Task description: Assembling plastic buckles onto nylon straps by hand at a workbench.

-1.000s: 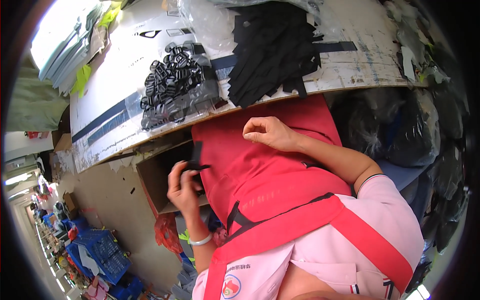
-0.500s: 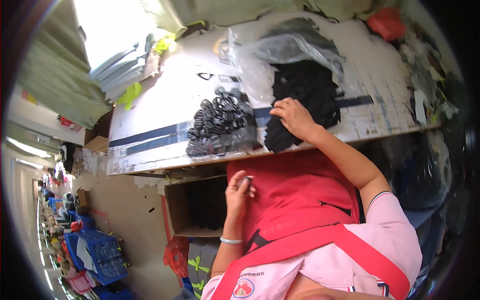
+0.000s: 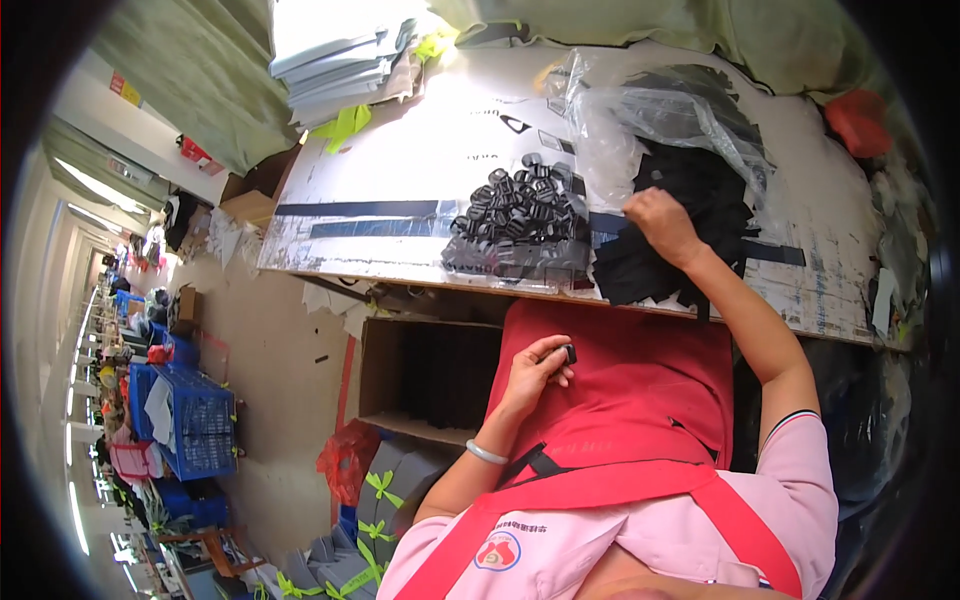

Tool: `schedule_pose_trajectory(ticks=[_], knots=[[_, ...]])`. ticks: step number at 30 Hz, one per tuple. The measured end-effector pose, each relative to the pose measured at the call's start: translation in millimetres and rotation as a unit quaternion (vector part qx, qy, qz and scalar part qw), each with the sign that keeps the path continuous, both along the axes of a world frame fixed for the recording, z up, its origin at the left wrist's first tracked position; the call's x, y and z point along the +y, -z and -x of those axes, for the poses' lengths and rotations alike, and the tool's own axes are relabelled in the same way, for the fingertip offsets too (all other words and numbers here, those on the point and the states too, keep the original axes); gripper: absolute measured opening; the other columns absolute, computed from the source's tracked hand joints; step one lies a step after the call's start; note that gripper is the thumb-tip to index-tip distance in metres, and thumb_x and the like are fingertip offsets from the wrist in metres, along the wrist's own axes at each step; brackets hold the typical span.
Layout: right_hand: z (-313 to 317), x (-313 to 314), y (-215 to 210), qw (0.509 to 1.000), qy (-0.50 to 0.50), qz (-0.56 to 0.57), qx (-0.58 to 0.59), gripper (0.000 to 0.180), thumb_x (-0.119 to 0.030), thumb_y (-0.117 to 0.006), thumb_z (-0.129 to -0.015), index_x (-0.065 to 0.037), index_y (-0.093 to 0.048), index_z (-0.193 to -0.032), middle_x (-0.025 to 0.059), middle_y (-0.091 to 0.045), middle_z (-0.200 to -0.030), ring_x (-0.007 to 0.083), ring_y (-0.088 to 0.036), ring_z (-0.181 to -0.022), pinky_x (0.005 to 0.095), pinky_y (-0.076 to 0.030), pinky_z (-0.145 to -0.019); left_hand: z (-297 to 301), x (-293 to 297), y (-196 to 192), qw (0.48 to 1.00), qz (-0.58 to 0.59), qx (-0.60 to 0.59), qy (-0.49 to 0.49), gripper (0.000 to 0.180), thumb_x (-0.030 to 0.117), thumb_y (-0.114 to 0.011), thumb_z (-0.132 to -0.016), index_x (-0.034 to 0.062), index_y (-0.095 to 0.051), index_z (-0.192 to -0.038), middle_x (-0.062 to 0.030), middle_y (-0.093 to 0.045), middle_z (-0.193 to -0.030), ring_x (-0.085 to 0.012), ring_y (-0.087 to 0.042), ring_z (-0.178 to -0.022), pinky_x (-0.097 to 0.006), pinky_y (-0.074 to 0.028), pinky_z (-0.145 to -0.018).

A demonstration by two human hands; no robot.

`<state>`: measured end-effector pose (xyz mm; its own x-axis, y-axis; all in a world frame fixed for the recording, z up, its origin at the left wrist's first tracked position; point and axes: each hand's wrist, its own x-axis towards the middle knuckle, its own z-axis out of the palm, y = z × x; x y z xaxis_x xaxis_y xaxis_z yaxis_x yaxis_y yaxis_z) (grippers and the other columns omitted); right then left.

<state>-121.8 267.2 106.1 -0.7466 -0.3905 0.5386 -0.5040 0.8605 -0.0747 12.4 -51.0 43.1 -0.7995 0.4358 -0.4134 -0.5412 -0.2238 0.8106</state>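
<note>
My left hand [image 3: 538, 372] is in front of the red apron, below the table edge. Its fingers pinch a small black buckle [image 3: 570, 353]. Over the table, my right hand [image 3: 662, 225] is closed at the left side of a heap of black fabric pieces [image 3: 715, 205]. What its fingers grip, if anything, is hidden. Left of that heap lies a pile of black plastic buckles [image 3: 520, 205], partly on clear plastic. A crumpled clear plastic bag [image 3: 690, 115] spreads behind and over the far part of the black fabric.
A stack of grey sheets [image 3: 335, 65] stands at the table's far left, beside a neon-yellow strip [image 3: 343, 127]. Below the table an open cardboard box [image 3: 385, 375] holds dark material. A red bag [image 3: 857, 123] sits far right; blue crates [image 3: 205, 425] stand on the floor at left.
The whole view has shifted, with the table now further right. My right hand has gone from spread fingers on the black fabric to closed. My left hand still pinches the buckle.
</note>
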Motion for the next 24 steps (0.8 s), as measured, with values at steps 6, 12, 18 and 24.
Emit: schedule_pose_trajectory(ticks=[6,12,18,24], knots=[[-45,-49,-71,0.991,-0.018,0.115,0.062,0.011,-0.008,-0.065,-0.084,-0.005,-0.063,-0.094,0.0101,-0.064,-0.088,0.0293,-0.062,-0.087,0.0378,-0.050,-0.077,22,6,-20,0.997,-0.049,-0.026,-0.053,0.026,0.025,-0.054,-0.099,0.0052,-0.061,-0.114,-0.0038,-0.059,-0.070,-0.0113,-0.057,-0.054,-0.023,-0.043,-0.046],[-105,-88,-28,0.898,-0.162,0.281,-0.298,0.028,-0.006,-0.070,-0.085,0.000,-0.064,-0.111,0.0141,-0.069,-0.100,0.0246,-0.067,-0.089,0.0302,-0.053,-0.079,33,21,-27,0.984,-0.138,-0.099,-0.048,0.017,0.018,-0.052,-0.099,0.0058,-0.056,-0.110,-0.0027,-0.051,-0.065,-0.0128,-0.050,-0.052,-0.023,-0.036,-0.043],[-130,-98,6,0.813,-0.180,0.390,-0.394,0.023,-0.011,-0.066,-0.088,-0.002,-0.065,-0.109,0.0140,-0.070,-0.094,0.0236,-0.069,-0.082,0.0312,-0.053,-0.074,12,37,-16,0.976,-0.166,-0.142,0.006,0.018,0.019,-0.046,-0.101,0.0027,-0.054,-0.106,-0.0065,-0.051,-0.069,-0.0164,-0.052,-0.054,-0.026,-0.038,-0.045],[-137,-99,13,0.669,-0.017,0.565,-0.482,0.016,-0.012,-0.062,-0.094,0.002,-0.063,-0.101,0.0019,-0.064,-0.079,0.0055,-0.059,-0.073,0.0224,-0.048,-0.066,0,41,-24,0.992,-0.107,0.002,-0.063,0.019,0.016,-0.054,-0.099,-0.0003,-0.055,-0.108,-0.0113,-0.065,-0.086,-0.0168,-0.062,-0.066,-0.026,-0.050,-0.053]])
